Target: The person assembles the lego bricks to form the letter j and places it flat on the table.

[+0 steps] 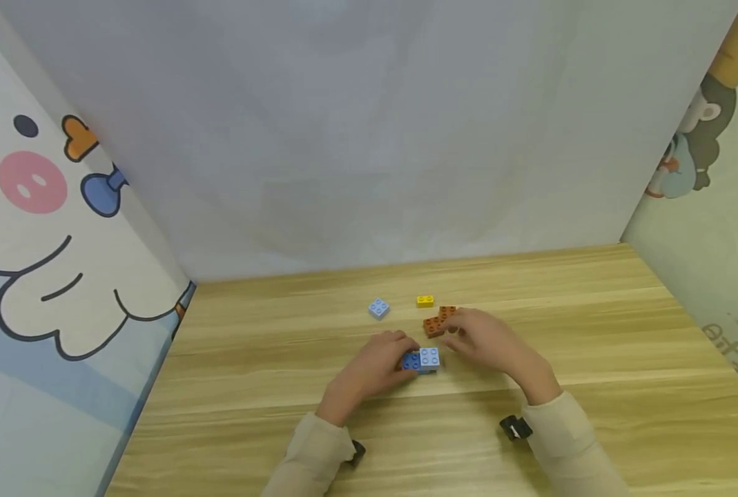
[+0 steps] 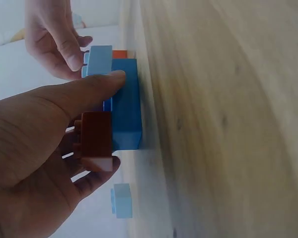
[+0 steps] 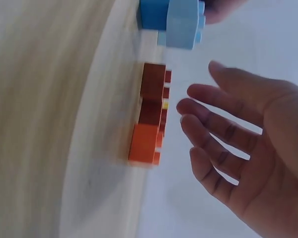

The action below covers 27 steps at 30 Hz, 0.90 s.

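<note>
My left hand grips a small stack of toy building bricks low over the table. Its base is a blue brick, with a light blue brick on the right end and a reddish-brown brick on the left end. In the left wrist view the thumb lies along the blue brick's side. Beside the stack, my right hand hovers with loosely bent fingers and nothing between them. Just past its fingertips lie brown bricks and an orange brick, partly covered by that hand in the head view.
Farther back on the wooden table lie a loose light blue brick and a small yellow brick. A pale curtain-like wall rises behind the table, with cartoon-printed panels on both sides.
</note>
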Available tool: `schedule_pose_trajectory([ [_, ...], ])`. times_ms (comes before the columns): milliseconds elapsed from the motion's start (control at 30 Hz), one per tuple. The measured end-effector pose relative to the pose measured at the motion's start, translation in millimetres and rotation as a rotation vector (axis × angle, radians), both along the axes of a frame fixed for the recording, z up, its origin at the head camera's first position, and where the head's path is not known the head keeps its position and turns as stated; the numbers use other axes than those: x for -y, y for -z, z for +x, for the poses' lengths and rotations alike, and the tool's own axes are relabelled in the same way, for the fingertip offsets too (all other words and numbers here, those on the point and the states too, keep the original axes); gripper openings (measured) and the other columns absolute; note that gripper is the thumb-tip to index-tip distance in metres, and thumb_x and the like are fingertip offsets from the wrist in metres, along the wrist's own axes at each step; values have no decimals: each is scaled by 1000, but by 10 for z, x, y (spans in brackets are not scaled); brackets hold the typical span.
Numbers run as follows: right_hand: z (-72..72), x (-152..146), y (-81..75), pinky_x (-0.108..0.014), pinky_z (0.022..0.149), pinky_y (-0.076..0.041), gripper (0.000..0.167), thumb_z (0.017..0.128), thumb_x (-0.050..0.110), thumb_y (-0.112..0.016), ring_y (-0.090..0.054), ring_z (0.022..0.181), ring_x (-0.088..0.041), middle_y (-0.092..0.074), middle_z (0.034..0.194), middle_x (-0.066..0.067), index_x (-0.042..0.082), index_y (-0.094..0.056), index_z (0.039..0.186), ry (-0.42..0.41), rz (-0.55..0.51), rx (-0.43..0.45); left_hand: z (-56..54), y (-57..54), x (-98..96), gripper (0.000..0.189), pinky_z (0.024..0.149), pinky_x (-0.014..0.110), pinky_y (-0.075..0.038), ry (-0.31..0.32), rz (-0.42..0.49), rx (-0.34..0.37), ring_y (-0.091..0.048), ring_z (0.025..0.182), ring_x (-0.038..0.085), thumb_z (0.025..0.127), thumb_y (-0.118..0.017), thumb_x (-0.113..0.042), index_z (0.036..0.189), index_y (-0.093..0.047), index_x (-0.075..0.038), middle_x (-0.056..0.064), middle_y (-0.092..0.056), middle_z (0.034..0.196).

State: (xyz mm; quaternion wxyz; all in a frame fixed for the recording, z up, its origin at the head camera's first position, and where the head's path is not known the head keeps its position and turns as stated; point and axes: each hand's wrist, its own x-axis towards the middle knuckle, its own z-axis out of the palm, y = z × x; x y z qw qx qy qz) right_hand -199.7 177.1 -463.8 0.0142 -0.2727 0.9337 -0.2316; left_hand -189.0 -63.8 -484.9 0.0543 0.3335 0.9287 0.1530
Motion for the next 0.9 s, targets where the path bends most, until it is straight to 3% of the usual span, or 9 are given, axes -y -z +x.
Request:
schedule_pose_trajectory([
  [133,-84,-81,-11,-44,83,-57,26,96,19,-70,-67,91,-24,-72,105,-10,3,-73,116,87,52,-49,-7,29,-41,43,102,32,-51,0,30,41,-62,110,14,96,-71,-36,131,-65,-13,1,-68,123],
  [367,-215,-152,23,-50,94,-56,35,94,19,-74,-68,106,-34,-70,116,-16,0,-69,123,170,107,26,-19,111,-57,42,101,30,-51,-6,88,110,-59,108,11,98,-68,-35,133,-63,-11,2,-65,121],
  [633,-281,-180,74,-49,91,-55,31,93,16,-74,-67,98,-27,-69,109,-13,0,-71,120,154,118,58,-11,116,-44,43,103,31,-49,-25,131,165,-57,111,11,99,-68,-36,133,-63,-11,2,-64,124],
  [900,-286,-154,75,-50,93,-55,33,93,14,-74,-67,102,-30,-69,112,-14,1,-70,123,163,144,75,-30,102,-19,41,99,28,-50,-16,134,172,-57,105,9,99,-68,-35,131,-64,-10,2,-65,122],
])
